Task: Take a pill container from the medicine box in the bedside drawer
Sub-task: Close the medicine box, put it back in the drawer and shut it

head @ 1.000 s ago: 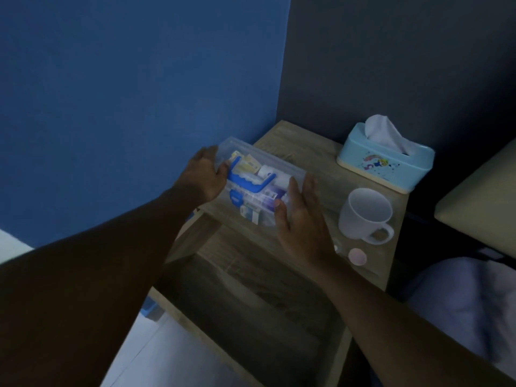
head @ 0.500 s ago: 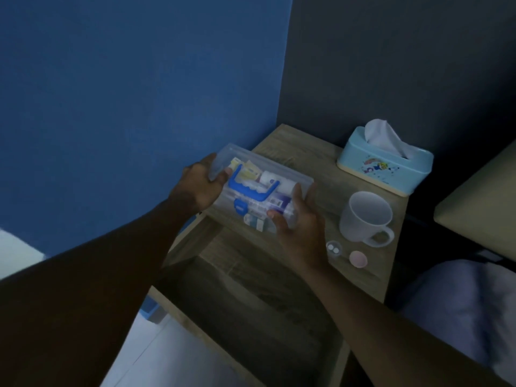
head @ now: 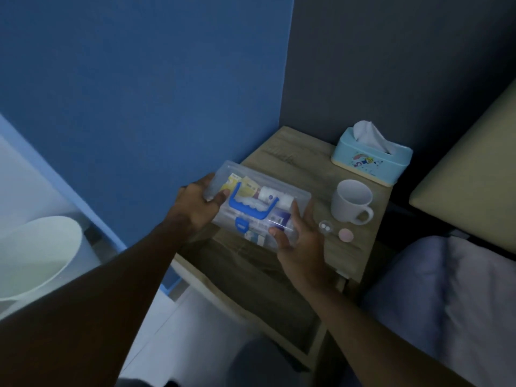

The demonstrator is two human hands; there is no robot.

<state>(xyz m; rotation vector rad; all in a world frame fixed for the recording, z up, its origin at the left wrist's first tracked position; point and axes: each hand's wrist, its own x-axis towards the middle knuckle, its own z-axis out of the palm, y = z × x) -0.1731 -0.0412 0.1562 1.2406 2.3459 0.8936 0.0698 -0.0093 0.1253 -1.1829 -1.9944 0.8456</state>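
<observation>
Dim room, a deep blue wall [head: 139, 93] meeting a dark grey wall [head: 391, 65] at the corner, and tucked into that corner a pale wood-grain bedside bench [head: 293, 160] with its drawer [head: 265, 286] pulled out toward us, the inside dark. Both hands are on a clear, rounded-corner plastic medicine box [head: 259, 208] with a blue handle [head: 251, 206] on its lid, held at the front left of the bench top, over the drawer's back edge. The left hand [head: 195, 205] has its fingers curled round the box's left end, thumb on the lid; the right hand [head: 301, 241] cups the right end, fingers wrapped at the corner. Through the plastic: yellow sachets and a white roll. Right of it, a matte white mug [head: 352, 203], a small clear round pill container [head: 325, 227] with two white pills, and a flat pink disc [head: 346, 235]. At the back, a glossy light-blue tissue box [head: 371, 160] with a tissue poking up. Rumpled pale bedding [head: 446, 289] lies right; a white rounded bin [head: 33, 252] sits left.
</observation>
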